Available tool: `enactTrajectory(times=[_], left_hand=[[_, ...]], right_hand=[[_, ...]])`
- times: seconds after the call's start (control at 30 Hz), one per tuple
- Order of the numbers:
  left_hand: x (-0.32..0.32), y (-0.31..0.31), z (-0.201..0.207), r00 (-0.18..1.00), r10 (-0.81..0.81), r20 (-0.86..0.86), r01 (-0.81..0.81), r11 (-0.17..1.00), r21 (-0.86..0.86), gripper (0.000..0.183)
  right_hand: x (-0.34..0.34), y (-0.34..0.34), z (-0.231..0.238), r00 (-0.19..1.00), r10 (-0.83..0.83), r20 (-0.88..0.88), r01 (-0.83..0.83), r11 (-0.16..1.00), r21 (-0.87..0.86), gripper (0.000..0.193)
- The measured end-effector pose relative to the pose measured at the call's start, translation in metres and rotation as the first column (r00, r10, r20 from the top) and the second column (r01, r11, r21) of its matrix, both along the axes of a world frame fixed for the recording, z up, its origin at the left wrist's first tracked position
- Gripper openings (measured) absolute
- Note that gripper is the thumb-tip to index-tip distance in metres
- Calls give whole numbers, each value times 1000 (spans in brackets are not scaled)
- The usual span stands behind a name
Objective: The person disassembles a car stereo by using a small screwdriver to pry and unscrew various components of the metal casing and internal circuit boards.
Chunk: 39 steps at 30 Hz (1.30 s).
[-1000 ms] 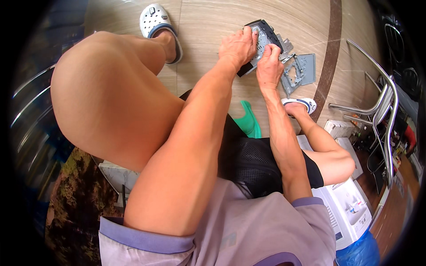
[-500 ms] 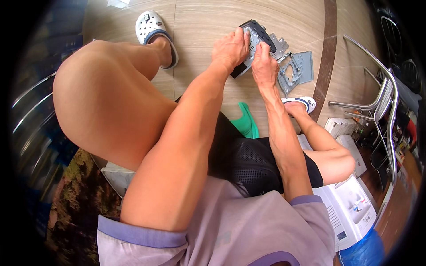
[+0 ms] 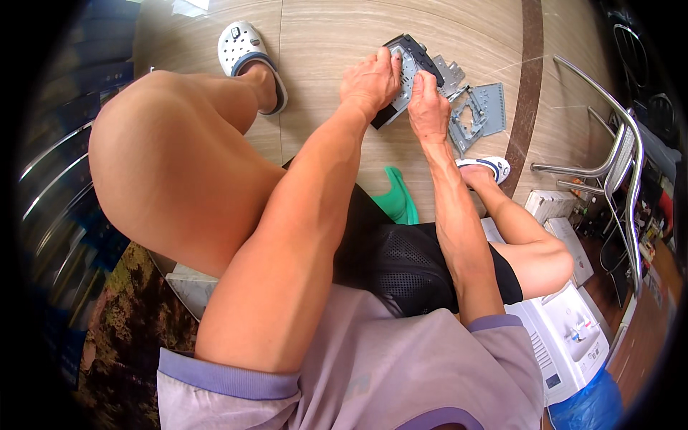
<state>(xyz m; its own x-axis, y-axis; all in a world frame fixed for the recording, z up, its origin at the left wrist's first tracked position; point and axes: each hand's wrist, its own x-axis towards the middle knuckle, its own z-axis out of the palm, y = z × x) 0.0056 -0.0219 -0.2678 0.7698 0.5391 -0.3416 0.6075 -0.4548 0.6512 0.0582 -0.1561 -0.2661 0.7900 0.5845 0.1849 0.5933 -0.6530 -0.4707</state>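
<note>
On the floor ahead lies a black, box-shaped device (image 3: 416,46) with a perforated silver metal plate (image 3: 405,80) on it. My left hand (image 3: 370,80) is closed on its left side, the thumb resting on the plate. My right hand (image 3: 428,109) is closed at the plate's right side, its thumb and fingers pressed together. Whatever this hand pinches is too small to make out. Beside the device, to the right, are a loose metal bracket (image 3: 453,74) and a grey frame-like part with a flat panel (image 3: 493,109).
A green plastic piece (image 3: 398,197) lies between my legs, near my black shorts. My white clogs (image 3: 244,49) stand on the tiled floor (image 3: 322,29) to either side. A chair with chrome legs (image 3: 622,118) stands at right. Below it is a white appliance (image 3: 562,337) beside a blue bag (image 3: 589,405).
My hands and the device have barely shifted; the device sits very slightly lower in view. My left knee has moved a little to the right. Both hands keep their closed shape.
</note>
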Motion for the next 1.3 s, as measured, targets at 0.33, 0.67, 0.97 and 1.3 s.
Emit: enactTrajectory(times=[0.33, 0.67, 0.97, 1.3], left_hand=[[0, 1, -2, 999, -36, -40, 39, 997, 71, 41], [-5, -32, -9, 983, -184, 25, 183, 982, 44, 44], [0, -37, -1, 988, -153, 3, 153, 988, 19, 45], [0, -37, -5, 989, -145, 2, 144, 988, 57, 45]], right_hand=[[-7, 12, 19, 996, 20, 91, 3, 968, -249, 14], [15, 25, 45, 993, -37, 112, 38, 999, -6, 16], [-21, -24, 23, 892, -277, -356, 281, 959, -44, 24], [-19, -6, 32, 911, -250, -328, 230, 968, -99, 22]])
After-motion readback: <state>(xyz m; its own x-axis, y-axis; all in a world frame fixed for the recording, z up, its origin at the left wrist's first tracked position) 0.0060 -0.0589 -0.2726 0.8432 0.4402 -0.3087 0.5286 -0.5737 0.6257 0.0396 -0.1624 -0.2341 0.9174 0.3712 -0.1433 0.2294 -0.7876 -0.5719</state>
